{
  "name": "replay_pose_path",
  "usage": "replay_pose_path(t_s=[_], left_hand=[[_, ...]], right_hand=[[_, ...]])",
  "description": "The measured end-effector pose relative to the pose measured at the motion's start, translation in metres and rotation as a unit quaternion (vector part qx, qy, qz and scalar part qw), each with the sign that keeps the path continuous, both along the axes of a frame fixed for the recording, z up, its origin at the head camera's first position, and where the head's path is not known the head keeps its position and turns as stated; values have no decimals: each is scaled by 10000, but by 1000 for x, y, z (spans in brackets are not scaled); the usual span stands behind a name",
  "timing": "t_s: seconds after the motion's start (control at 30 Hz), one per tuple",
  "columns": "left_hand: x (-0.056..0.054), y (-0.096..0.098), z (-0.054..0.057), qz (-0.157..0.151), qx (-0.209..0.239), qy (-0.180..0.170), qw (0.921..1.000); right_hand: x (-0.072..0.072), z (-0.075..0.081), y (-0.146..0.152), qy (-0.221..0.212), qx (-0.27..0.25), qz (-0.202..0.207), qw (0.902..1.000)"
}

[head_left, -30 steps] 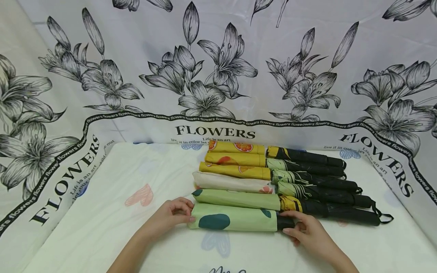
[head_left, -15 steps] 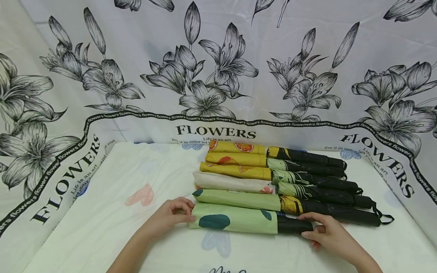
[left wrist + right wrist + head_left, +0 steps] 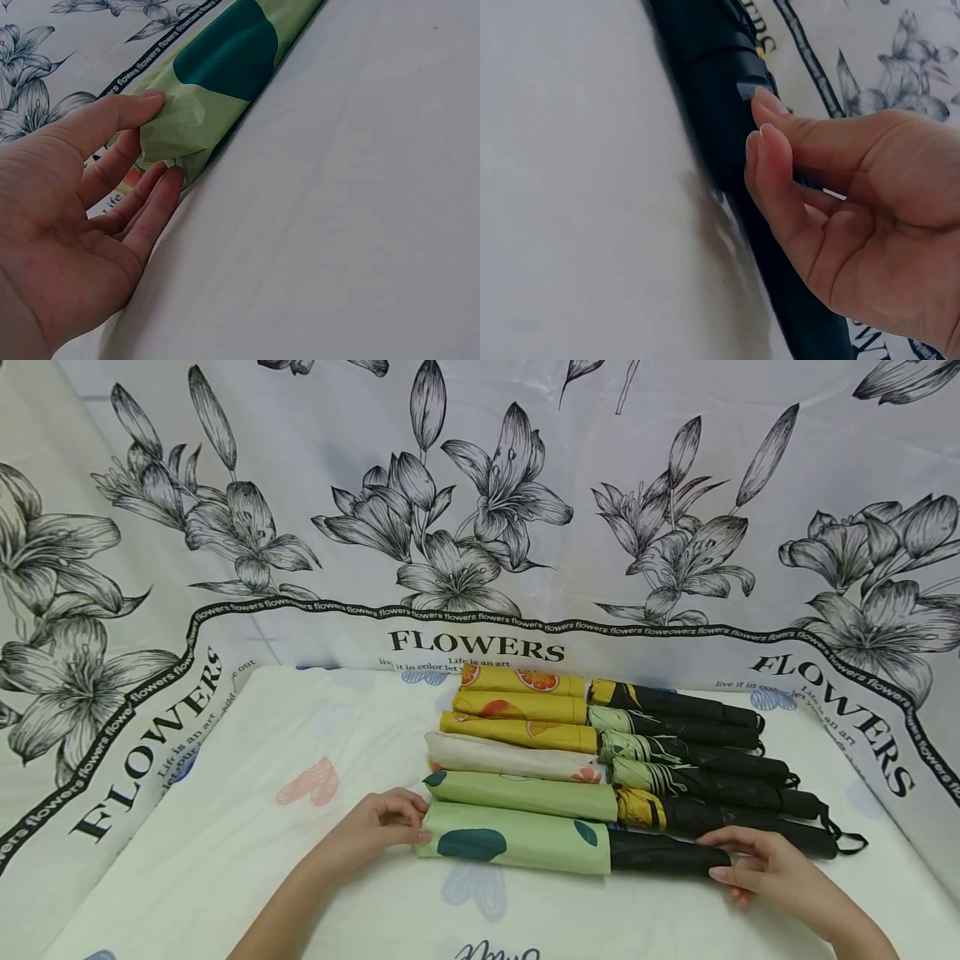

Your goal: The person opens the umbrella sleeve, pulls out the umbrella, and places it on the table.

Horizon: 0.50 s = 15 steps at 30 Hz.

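Note:
In the head view, a light green umbrella sleeve (image 3: 532, 847) with dark green leaf shapes lies nearest the front. My left hand (image 3: 386, 827) pinches its left end; in the left wrist view, thumb and fingers close on a fold of the sleeve's fabric (image 3: 180, 124). A black folded umbrella (image 3: 663, 853) sticks out of the sleeve's right opening, its left part hidden inside. The thumb and fingers of my right hand (image 3: 765, 864) grip the umbrella's outer end. The right wrist view shows the fingertips at the side of the smooth black end (image 3: 712, 105).
Behind lie a plain green sleeve (image 3: 517, 796), a cream sleeve (image 3: 513, 757) and three yellow sleeves (image 3: 517, 706). Several folded black umbrellas (image 3: 738, 770) lie in a row to their right. A white flower-printed cloth (image 3: 337, 635) hangs behind the white bedding (image 3: 225, 777).
My right hand has moved right with the black umbrella's end, and a longer stretch of it shows outside the sleeve. My left hand stays at the sleeve's left end.

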<state>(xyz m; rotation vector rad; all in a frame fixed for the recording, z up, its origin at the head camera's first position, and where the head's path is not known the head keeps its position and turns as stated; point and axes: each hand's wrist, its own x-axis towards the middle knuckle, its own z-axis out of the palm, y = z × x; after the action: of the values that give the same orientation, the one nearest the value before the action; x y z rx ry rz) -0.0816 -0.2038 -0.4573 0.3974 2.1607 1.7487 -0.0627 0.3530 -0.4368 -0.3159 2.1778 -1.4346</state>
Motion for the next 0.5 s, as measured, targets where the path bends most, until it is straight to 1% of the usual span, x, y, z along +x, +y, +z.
replay_pose_path(t_s=[0.27, 0.4, 0.5], left_hand=[[1, 3, 0, -8, 48, -14, 10000], [2, 3, -1, -18, 47, -3, 10000], [2, 3, -2, -9, 37, 9, 10000]], right_hand=[[0, -4, 27, -252, -235, 41, 9994], [3, -4, 39, -399, -104, -65, 9991], [4, -4, 48, -444, -64, -61, 9990]])
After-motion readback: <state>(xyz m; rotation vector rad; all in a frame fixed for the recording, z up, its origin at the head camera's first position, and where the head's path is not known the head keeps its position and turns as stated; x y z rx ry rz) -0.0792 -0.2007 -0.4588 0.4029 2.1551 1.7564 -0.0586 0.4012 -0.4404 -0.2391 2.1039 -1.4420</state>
